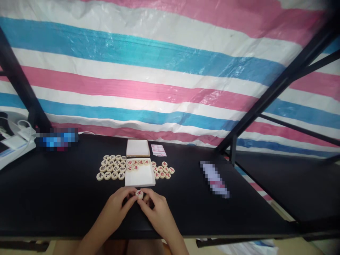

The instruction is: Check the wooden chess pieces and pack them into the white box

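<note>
Between them, my left hand and my right hand hold one round xiangqi piece with a red character, pinched by thumbs and fingers in front of the box. Just beyond is an open white box tray; several red-marked pieces lie in rows along its far side. To the left, black-marked pieces are set out in rows on the table. More red-marked pieces lie loosely to the right of the tray. The curled fingers of both hands are partly hidden.
Behind the tray sits the box lid, with a small printed paper beside it. A blurred-out packet lies to the right on the black table. White cables and a device are at the far left. Black frame posts rise behind, before a striped sheet.
</note>
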`<state>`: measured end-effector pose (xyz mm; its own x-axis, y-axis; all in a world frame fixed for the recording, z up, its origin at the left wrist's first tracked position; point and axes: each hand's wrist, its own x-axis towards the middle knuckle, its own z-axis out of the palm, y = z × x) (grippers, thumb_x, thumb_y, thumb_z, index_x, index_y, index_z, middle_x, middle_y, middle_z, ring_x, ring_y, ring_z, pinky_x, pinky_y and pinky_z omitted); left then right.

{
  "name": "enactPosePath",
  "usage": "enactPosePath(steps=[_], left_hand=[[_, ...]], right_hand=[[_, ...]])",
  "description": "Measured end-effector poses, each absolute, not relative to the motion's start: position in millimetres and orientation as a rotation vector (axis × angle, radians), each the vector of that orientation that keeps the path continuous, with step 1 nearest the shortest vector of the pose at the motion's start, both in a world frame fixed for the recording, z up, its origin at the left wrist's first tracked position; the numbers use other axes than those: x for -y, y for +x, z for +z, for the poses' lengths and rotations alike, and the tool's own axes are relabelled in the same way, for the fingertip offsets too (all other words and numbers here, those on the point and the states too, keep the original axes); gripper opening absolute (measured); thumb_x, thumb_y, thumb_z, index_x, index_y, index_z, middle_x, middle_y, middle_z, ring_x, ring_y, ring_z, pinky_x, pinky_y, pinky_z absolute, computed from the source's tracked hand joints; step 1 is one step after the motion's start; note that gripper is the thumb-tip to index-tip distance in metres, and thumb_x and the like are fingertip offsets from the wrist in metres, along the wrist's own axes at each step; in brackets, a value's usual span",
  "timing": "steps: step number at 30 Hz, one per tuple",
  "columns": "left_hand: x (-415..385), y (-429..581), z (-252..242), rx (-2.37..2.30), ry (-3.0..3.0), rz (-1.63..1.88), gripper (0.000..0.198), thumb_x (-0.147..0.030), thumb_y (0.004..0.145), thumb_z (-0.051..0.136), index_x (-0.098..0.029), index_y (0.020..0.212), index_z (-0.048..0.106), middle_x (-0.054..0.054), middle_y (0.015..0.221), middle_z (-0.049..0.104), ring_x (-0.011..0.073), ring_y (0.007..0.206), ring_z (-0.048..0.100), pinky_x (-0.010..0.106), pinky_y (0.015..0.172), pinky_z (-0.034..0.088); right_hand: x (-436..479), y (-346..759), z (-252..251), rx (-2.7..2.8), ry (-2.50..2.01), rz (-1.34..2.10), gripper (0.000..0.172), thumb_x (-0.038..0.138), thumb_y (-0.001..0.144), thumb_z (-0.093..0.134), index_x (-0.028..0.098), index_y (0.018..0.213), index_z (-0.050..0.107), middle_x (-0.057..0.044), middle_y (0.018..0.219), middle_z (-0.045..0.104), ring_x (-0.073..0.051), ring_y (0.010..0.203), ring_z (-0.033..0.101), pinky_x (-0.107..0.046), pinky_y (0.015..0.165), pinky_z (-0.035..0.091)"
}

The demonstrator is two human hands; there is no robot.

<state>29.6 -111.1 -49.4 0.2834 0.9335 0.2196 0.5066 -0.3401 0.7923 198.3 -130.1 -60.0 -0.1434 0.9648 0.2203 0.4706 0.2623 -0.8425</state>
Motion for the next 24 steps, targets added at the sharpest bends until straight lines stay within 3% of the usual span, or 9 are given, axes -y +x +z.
enactPosePath(steps=[3,9,13,17,21,24], left_hand=[[110,30,-54,-1.358,2.013,0.922,0.023,-0.026,0.084,0.049,-0.022,0.101,0.064,0.002,0.081,0.068,0.0152,0.065,0.061,0.027,0.067,0.052],[108,32,-63,-1.491,2.119,0.955,0.031,-0.025,0.086,0.042,-0.019,0.109,0.062,0.008,0.097,0.062,0.0176,0.076,0.063,0.03,0.073,0.052],[108,33,-63,-1.539,2.113,0.924,0.031,-0.024,0.086,0.042,-0.018,0.109,0.063,0.006,0.088,0.063,0.0187,0.075,0.063,0.031,0.073,0.053],[108,33,-64,-1.533,2.122,0.896,0.031,-0.022,0.085,0.043,-0.018,0.108,0.063,0.007,0.087,0.064,0.0205,0.08,0.063,0.034,0.077,0.052],[107,32,-63,-1.52,2.121,0.858,0.031,-0.021,0.085,0.042,-0.017,0.108,0.063,0.008,0.089,0.064,0.0215,0.083,0.062,0.036,0.079,0.051],[107,32,-62,-1.521,2.126,0.85,0.03,-0.022,0.085,0.042,-0.017,0.106,0.063,0.007,0.086,0.065,0.022,0.082,0.063,0.036,0.077,0.052]], right_hand=[[127,201,-59,1.699,-1.348,0.661,0.022,0.022,0.082,0.057,0.02,0.103,0.063,0.004,0.061,0.054,-0.011,0.056,0.052,-0.02,0.057,0.044],[82,212,-37,1.817,-1.517,0.283,0.025,0.023,0.082,0.056,0.017,0.105,0.065,-0.003,0.073,0.058,-0.018,0.073,0.056,-0.03,0.075,0.046],[45,212,-26,2.142,-1.62,0.236,0.023,0.017,0.08,0.057,0.018,0.1,0.069,-0.008,0.087,0.063,-0.022,0.085,0.057,-0.031,0.076,0.044],[31,206,-30,2.281,-1.665,0.216,0.022,0.012,0.079,0.055,0.019,0.094,0.07,-0.008,0.087,0.064,-0.021,0.085,0.057,-0.029,0.076,0.043],[31,202,-33,2.248,-1.702,0.193,0.015,0.018,0.08,0.058,0.017,0.088,0.071,-0.01,0.089,0.065,-0.023,0.085,0.057,-0.031,0.077,0.042],[30,214,-32,2.185,-1.636,0.211,0.02,0.023,0.082,0.06,0.018,0.099,0.069,-0.009,0.09,0.064,-0.022,0.086,0.057,-0.031,0.078,0.043]])
